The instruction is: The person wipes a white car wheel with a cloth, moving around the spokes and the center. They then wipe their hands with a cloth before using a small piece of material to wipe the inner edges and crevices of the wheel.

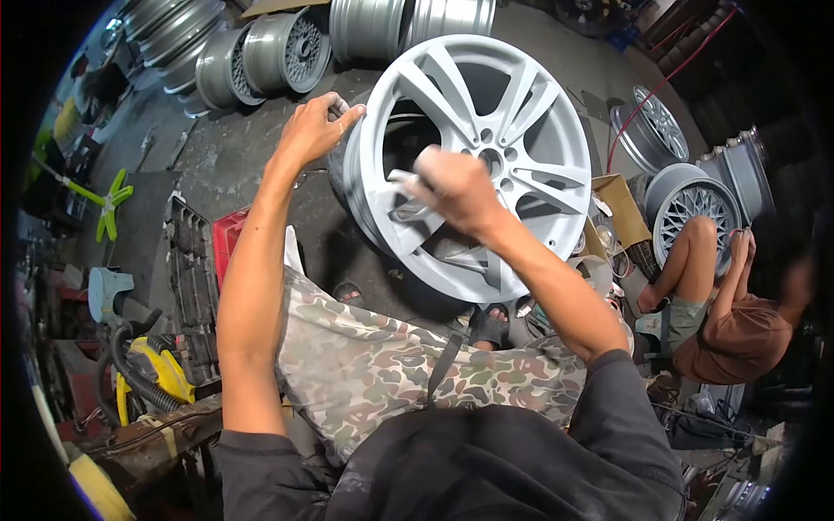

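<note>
A pale grey alloy wheel (569,178) with split double spokes stands tilted before me, its face turned up. At its left edge is my left hand (314,132), fingers curled and thumb tip right at the outer lip. My right hand (459,189) is over the left-hand spokes, blurred by motion and closed around a small whitish piece. I cannot tell what that piece is. Camouflage-patterned cloth (391,347) covers my lap, and my sandalled foot (492,326) shows below the wheel.
Several silver wheels (282,52) line the back. A lattice-spoked wheel (695,213) is at right beside a seated person (738,334). A cardboard box (621,208) sits close to my wheel. A red crate (228,239), a yellow tool (161,369) and a green fan (106,204) are at left.
</note>
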`<action>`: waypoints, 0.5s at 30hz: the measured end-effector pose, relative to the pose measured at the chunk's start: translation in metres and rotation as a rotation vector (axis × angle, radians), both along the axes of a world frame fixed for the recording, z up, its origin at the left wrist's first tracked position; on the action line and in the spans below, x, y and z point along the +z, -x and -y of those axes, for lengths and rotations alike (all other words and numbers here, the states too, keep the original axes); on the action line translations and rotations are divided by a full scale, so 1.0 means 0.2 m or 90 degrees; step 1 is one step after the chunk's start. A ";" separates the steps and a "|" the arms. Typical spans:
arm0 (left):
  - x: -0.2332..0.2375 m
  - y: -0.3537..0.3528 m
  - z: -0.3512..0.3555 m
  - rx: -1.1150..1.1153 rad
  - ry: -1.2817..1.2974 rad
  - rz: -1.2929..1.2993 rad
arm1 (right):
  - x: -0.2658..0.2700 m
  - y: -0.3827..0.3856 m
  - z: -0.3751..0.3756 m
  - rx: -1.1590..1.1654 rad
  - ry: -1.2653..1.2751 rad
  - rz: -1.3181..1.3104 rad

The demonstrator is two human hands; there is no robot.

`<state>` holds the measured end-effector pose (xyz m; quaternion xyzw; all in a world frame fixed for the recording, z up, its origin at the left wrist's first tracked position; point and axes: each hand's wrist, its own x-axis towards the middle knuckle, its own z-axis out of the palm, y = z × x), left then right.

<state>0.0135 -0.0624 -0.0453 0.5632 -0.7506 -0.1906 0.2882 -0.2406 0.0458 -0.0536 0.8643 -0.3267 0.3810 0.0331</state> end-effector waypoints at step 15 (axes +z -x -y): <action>-0.01 0.06 -0.02 -0.043 -0.135 0.012 | -0.35 0.14 -0.22 -0.170 -0.348 0.141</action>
